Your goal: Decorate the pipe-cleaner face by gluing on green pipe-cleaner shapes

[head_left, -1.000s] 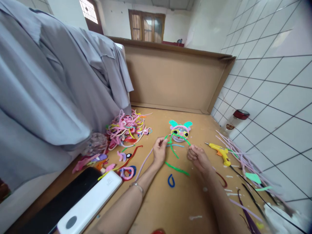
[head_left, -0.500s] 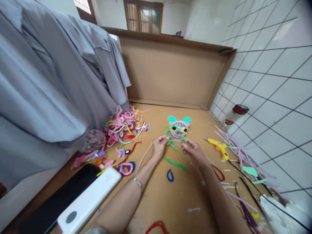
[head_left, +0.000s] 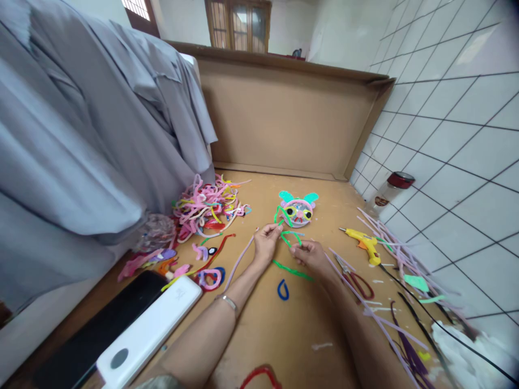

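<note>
My left hand (head_left: 265, 246) and my right hand (head_left: 310, 254) each pinch one end of a green pipe cleaner (head_left: 291, 234), which is bent into a small arch between them. Just beyond it sits a small round craft face (head_left: 298, 209) with teal ears and yellow-ringed eyes, on the cardboard surface (head_left: 284, 324). A second green pipe cleaner (head_left: 292, 270) lies flat under my hands, and a lilac one (head_left: 240, 260) runs beside my left wrist. A blue loop (head_left: 283, 290) lies between my forearms.
A heap of pink and mixed pipe cleaners (head_left: 206, 208) lies at left by grey cloth (head_left: 81, 140). A yellow glue gun (head_left: 365, 244), red-handled scissors (head_left: 357, 278) and lilac stems (head_left: 401, 254) are at right. A white power bank (head_left: 150, 329) and a red-lidded jar (head_left: 391, 192) are also here.
My hands have come closer together, bending the green pipe cleaner from a wide span into a tight arch. The right hand moved left, uncovering the scissors.
</note>
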Demonstrator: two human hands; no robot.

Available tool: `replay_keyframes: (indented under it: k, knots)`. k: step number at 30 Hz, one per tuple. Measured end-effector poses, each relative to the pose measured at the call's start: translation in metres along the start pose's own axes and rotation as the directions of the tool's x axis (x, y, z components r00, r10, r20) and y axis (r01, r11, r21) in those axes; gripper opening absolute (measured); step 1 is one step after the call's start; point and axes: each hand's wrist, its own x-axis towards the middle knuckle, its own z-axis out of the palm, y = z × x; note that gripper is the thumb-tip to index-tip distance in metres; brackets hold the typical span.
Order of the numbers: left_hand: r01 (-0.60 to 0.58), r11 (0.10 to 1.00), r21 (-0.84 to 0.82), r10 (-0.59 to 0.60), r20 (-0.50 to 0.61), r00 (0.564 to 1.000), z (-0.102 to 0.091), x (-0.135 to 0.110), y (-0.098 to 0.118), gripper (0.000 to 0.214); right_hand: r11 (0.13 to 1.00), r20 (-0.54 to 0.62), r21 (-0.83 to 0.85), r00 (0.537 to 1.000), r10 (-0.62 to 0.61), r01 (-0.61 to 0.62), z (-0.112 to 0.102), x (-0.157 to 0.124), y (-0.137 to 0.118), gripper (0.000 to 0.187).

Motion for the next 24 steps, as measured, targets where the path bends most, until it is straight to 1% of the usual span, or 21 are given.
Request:
replay_keyframes:
  k: [3,6,8,10,14,15,17,19,20,22,24]
  knots:
    - [0.000,1.000,0.007,0.000,-0.002,1.000,-0.001,0.001,-0.003,0.027,0.998,-0.108,0.048,0.994,-0.022,0.027,0.000,0.003,-0.001,0.037]
    - [0.002,1.000,0.000,-0.002,-0.017,1.000,-0.001,0.004,-0.007,0.029,0.993,-0.243,0.091,0.968,-0.053,0.078,-0.003,0.004,-0.006,0.035]
    - [0.024,0.999,-0.025,-0.024,-0.014,1.000,0.000,0.007,-0.009,0.030,0.989,-0.286,0.110,0.956,-0.059,0.094,-0.005,0.004,-0.009,0.034]
    - [0.042,0.998,-0.050,-0.042,-0.003,0.999,0.000,0.008,-0.008,0.031,0.989,-0.293,0.122,0.955,-0.047,0.086,-0.006,0.003,-0.011,0.034]
    - [-0.015,0.999,-0.047,0.014,-0.017,1.000,0.001,0.005,-0.002,0.030,0.989,-0.304,0.125,0.952,-0.032,0.074,-0.005,0.003,-0.009,0.038]
    - [-0.008,0.999,-0.040,0.008,-0.001,1.000,0.001,0.002,-0.001,0.030,0.989,-0.312,0.126,0.950,-0.028,0.071,-0.005,0.003,-0.008,0.039]
    - [0.055,0.998,-0.028,-0.053,0.077,0.996,0.004,-0.004,0.002,0.033,0.989,-0.320,0.138,0.947,-0.014,0.062,-0.005,0.004,-0.006,0.040]
    - [0.139,0.990,-0.006,-0.135,0.187,0.973,0.008,-0.010,0.003,0.038,0.985,-0.315,0.162,0.949,-0.003,0.057,-0.004,0.004,-0.006,0.041]
    - [0.165,0.986,0.008,-0.163,0.223,0.961,0.009,-0.012,0.003,0.039,0.983,-0.303,0.174,0.953,0.000,0.055,-0.004,0.004,-0.006,0.041]
    - [0.185,0.982,0.039,-0.189,0.252,0.949,0.012,-0.015,0.004,0.040,0.981,-0.264,0.186,0.964,0.002,0.048,-0.004,0.002,-0.008,0.040]
    - [0.172,0.983,0.058,-0.181,0.244,0.953,0.013,-0.017,0.005,0.036,0.984,-0.221,0.173,0.975,-0.004,0.043,-0.004,0.000,-0.011,0.039]
